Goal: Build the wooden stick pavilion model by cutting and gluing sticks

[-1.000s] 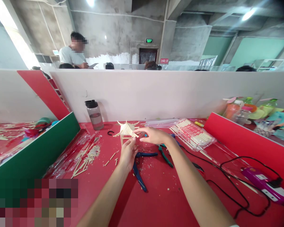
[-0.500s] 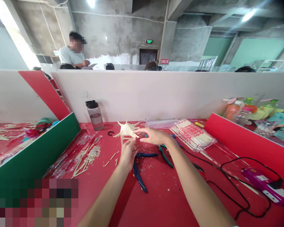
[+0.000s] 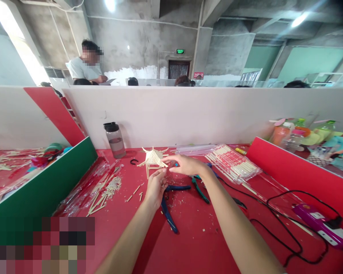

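Note:
A small pavilion model [image 3: 153, 157] made of pale wooden sticks stands upright on the red table, with a pointed roof and upturned corners. My left hand [image 3: 156, 186] is closed, its thumb and fingers pinched at the model's front right side beneath the roof corner. From the right reaches my right hand [image 3: 187, 164], index finger stretched to the roof edge and thumb held apart below it. Whether the right fingertip presses on the roof is hard to make out. Blue-handled pliers [image 3: 168, 215] lie spread beneath my hands, and green-handled pliers [image 3: 200, 189] lie under my right wrist.
Left of the model are a water bottle [image 3: 114, 140], cut sticks [image 3: 98, 201] and clear plastic wrappers [image 3: 80, 190]. To the right lie packed sticks [image 3: 234, 161], black cable and a purple power strip [image 3: 321, 224]. Green [image 3: 45, 171] and red [image 3: 291, 171] dividers flank the table. A person [image 3: 87, 64] stands behind the partition.
Both hands stay almost where they were at the model's right roof corner. Only a slight shift of the left fingers and of the camera shows.

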